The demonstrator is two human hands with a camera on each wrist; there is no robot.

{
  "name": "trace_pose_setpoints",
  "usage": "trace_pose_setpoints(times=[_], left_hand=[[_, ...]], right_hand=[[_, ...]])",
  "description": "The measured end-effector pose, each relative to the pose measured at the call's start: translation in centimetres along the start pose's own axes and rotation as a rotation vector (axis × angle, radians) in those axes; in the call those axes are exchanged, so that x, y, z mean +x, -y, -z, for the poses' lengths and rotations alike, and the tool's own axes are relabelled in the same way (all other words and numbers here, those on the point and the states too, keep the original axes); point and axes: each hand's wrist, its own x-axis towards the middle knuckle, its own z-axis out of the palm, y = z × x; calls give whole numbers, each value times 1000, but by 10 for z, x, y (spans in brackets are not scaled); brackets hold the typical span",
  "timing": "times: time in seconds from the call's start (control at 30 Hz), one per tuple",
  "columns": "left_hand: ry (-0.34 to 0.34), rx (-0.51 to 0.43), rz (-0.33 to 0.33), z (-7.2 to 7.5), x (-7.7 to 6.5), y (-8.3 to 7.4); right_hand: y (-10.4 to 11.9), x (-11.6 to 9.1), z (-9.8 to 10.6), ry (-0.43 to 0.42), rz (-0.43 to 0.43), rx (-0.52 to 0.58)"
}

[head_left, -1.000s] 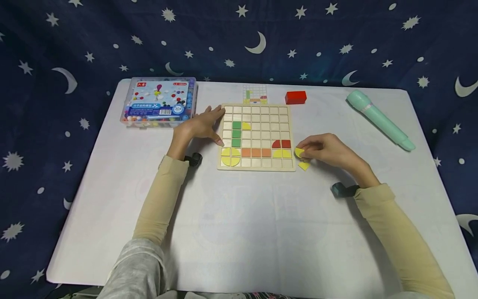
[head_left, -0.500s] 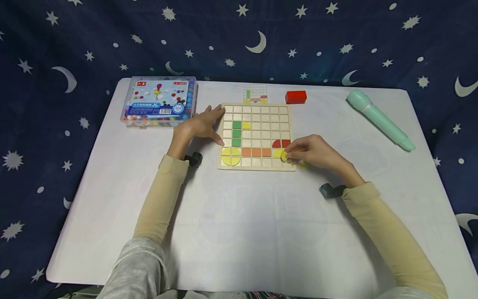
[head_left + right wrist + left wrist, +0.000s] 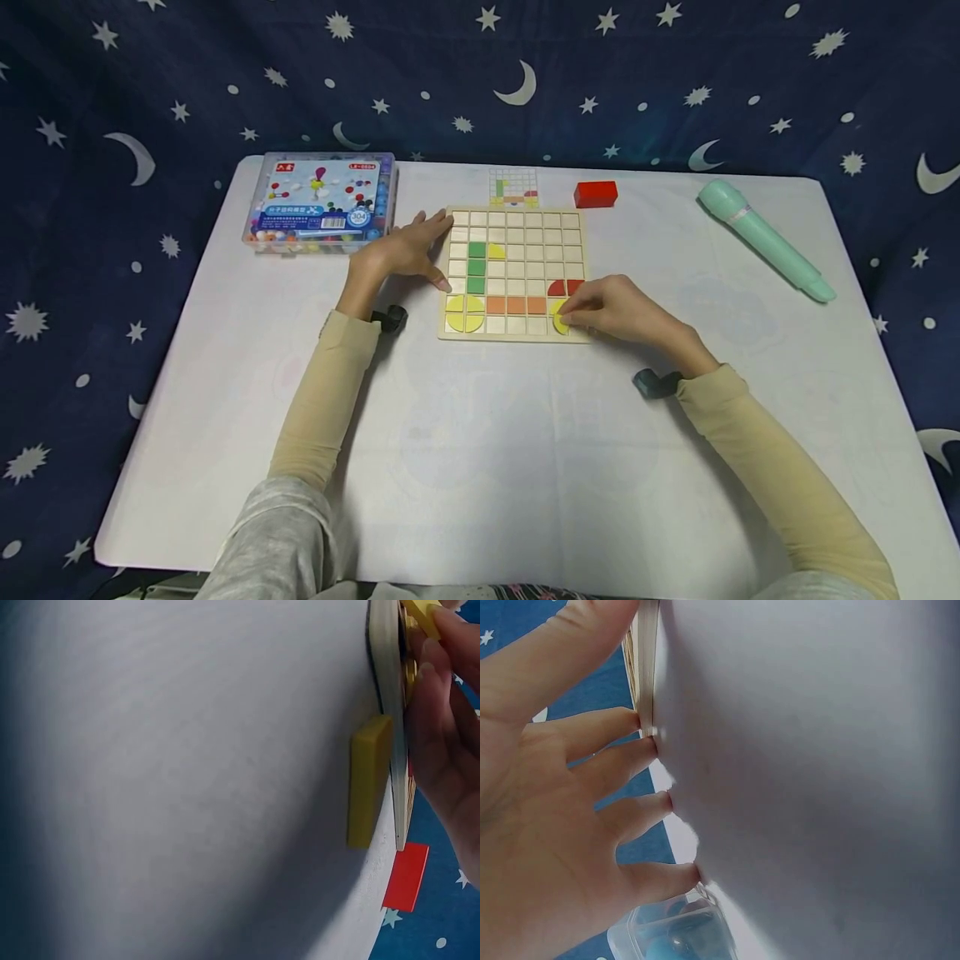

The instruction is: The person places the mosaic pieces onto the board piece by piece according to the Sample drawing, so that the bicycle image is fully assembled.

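A wooden grid board lies on the white table. It bears green squares, orange squares, red pieces, a yellow circle of quarter pieces and a lone yellow quarter piece. With fingers spread, my left hand touches the board's left edge. My right hand pinches a yellow curved piece over the board's lower right cells, partly hiding them. Another yellow piece lies on the table beside the board's right edge, hidden by the hand in the head view.
Behind the board lies a small pattern card, with a red block to its right. A clear box of coloured beads stands at the back left. A mint-green microphone-shaped object lies at the right.
My right hand has moved left from beside the board to over its lower right cells, carrying the yellow curved piece. The left hand has stayed still.
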Motion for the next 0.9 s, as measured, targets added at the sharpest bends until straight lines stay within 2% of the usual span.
trace_pose_setpoints(times=[0.13,0.9], left_hand=[[-3,6,0,0,-1,0],[-1,5,-3,0,0,0]], right_hand=[[1,2,-1,-4,32,-26],[1,5,-2,15,57,-78]])
